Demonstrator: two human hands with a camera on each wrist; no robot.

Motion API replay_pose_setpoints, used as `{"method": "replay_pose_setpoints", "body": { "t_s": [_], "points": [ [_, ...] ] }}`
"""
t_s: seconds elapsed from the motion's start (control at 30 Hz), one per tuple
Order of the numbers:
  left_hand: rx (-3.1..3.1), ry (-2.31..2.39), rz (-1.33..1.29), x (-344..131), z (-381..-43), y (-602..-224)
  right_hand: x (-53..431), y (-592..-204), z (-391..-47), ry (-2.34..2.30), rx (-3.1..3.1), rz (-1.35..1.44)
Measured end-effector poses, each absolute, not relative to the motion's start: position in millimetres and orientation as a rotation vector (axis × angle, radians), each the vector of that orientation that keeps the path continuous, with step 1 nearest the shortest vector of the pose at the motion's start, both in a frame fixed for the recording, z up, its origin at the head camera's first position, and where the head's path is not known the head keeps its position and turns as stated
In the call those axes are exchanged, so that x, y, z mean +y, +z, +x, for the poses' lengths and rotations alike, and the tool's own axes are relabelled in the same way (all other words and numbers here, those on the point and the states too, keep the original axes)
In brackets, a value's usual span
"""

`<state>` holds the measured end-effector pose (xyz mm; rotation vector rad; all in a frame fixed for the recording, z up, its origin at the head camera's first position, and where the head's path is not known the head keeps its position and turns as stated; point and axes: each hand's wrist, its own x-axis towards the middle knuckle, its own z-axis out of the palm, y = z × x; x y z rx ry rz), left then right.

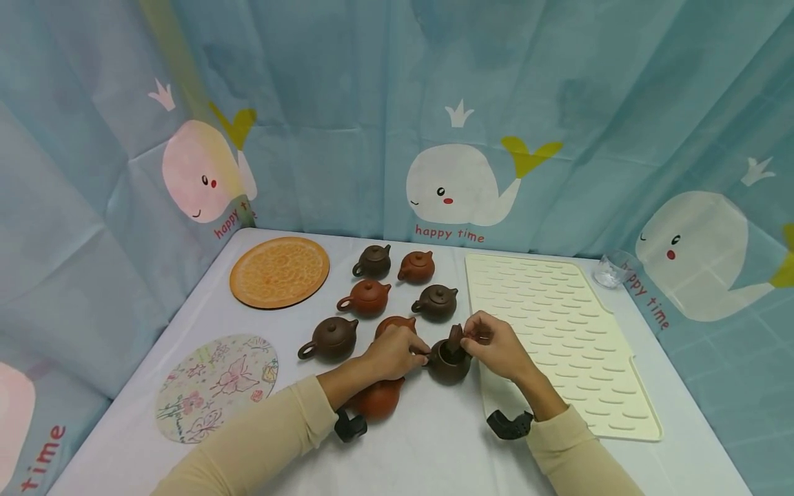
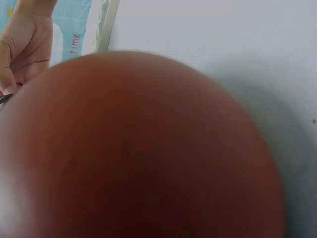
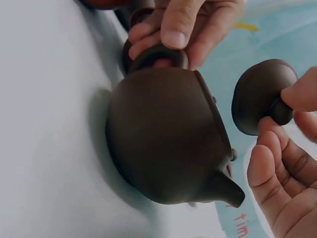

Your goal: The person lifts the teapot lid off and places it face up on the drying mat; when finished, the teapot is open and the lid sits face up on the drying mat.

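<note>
A dark brown teapot (image 1: 449,372) stands uncovered on the white tablecloth, its spout towards the right. My left hand (image 1: 392,353) grips its handle between thumb and fingers; the right wrist view shows this hand (image 3: 200,27) at the ring. With my right hand (image 1: 499,348) I pinch the knob of a dark brown lid (image 3: 255,94). Tilted on edge, the lid is held apart from the teapot's open mouth. A reddish-brown teapot (image 2: 143,148) fills most of the left wrist view, under my left forearm. Another reddish teapot (image 1: 395,322) is partly hidden behind my left hand.
Dark teapots (image 1: 335,339) and reddish ones (image 1: 369,298) stand in rows towards the back. An orange round mat (image 1: 279,272) and a butterfly-patterned mat (image 1: 217,386) lie left. On the right are a cream ridged mat (image 1: 558,331) and a clear glass bowl (image 1: 613,270).
</note>
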<state>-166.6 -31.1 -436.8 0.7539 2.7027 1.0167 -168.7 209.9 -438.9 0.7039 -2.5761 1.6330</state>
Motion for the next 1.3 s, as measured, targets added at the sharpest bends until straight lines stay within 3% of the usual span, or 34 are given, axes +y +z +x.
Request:
{"method": "replay_pose_setpoints", "body": {
  "t_s": [0.67, 1.3],
  "points": [
    [2.725, 1.042, 0.770, -30.9, -165.4, -439.8, 214.8, -447.3, -161.5, 2.257, -2.362, 0.631],
    [2.717, 1.069, 0.756, -30.7, -163.8, -439.3, 230.6, -435.4, -147.5, 2.084, -2.404, 0.606]
  ]
}}
